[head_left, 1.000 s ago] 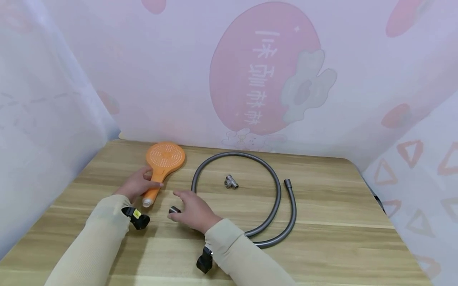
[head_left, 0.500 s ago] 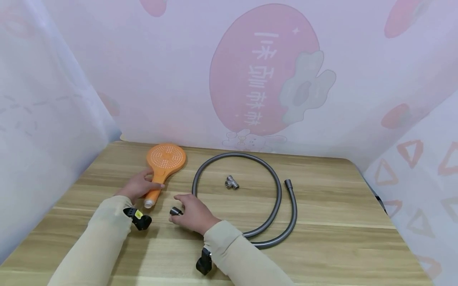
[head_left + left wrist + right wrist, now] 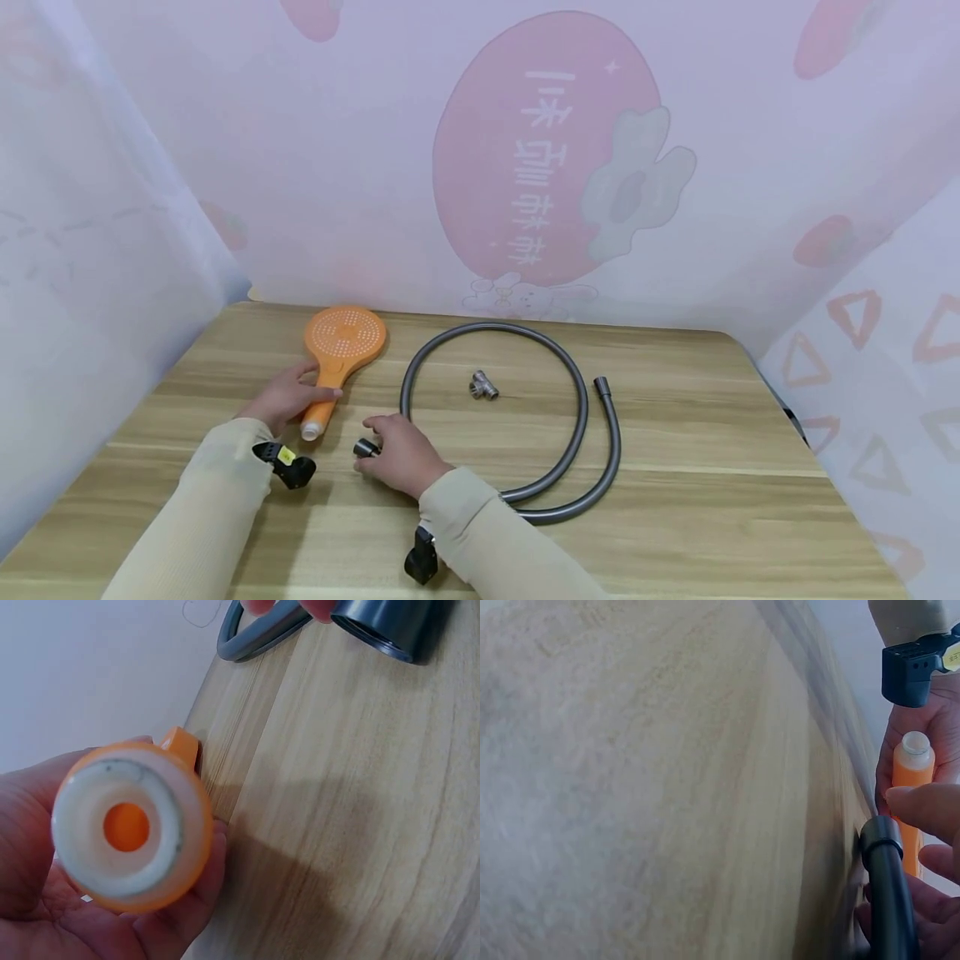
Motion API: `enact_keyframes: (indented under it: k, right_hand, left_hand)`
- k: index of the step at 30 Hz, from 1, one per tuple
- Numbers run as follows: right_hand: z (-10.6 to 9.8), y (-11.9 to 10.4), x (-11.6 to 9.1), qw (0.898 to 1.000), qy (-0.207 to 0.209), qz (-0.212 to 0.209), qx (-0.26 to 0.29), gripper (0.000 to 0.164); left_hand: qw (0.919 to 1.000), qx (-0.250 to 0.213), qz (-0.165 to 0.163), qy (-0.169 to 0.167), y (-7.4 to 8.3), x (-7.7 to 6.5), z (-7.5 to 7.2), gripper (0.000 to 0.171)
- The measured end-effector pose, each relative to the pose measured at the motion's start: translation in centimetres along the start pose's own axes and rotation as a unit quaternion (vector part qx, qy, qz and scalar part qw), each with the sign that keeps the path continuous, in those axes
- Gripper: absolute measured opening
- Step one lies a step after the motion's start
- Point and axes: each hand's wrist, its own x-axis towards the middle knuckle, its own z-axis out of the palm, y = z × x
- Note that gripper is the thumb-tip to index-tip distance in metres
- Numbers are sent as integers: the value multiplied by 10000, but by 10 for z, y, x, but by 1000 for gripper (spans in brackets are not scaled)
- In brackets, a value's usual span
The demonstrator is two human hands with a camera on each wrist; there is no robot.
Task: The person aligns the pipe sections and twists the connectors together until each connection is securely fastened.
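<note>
An orange hand shower (image 3: 345, 335) lies on the table with its white threaded end toward the person. Around its handle my left hand (image 3: 281, 396) curls, thumb on one side and fingers on the other. The left wrist view looks straight into the hollow white end (image 3: 124, 829). To the right, my right hand (image 3: 405, 454) is bent round one end of a grey shower hose (image 3: 581, 400). The dark hose nut (image 3: 365, 448) pokes out between thumb and fingers, pointing toward the shower handle but apart from it. The forefinger is lifted away from the nut.
A small metal tee fitting (image 3: 483, 385) lies inside the hose loop. The hose's other end (image 3: 602, 386) points to the back right. Behind the wooden table (image 3: 712, 417) hangs a printed pink and white cloth (image 3: 360, 167).
The camera view shifts slightly. Both hands, the hand shower and the hose keep their places.
</note>
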Motion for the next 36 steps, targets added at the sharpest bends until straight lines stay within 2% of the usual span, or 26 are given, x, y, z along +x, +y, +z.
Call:
enact_keyframes:
  k: [16,22,30,36]
  right_hand:
    - [3,-3,4,9991,101,349,220,48]
    - [7,-2,7,9994,118,335,-13,41]
    - [5,-5,5,9995,201,198,-140,17]
    - [5,-7,3,9991,240,342,13,20]
  left_hand:
    - [9991,-380,-198,-11,-1,3,0,97]
    - [9988,-461,-164,-59,-1,1,0,95]
    - [9966,-803,-9,-160,-2,1,4,90]
    - [9958,-896,-19,-190,0,-1,3,87]
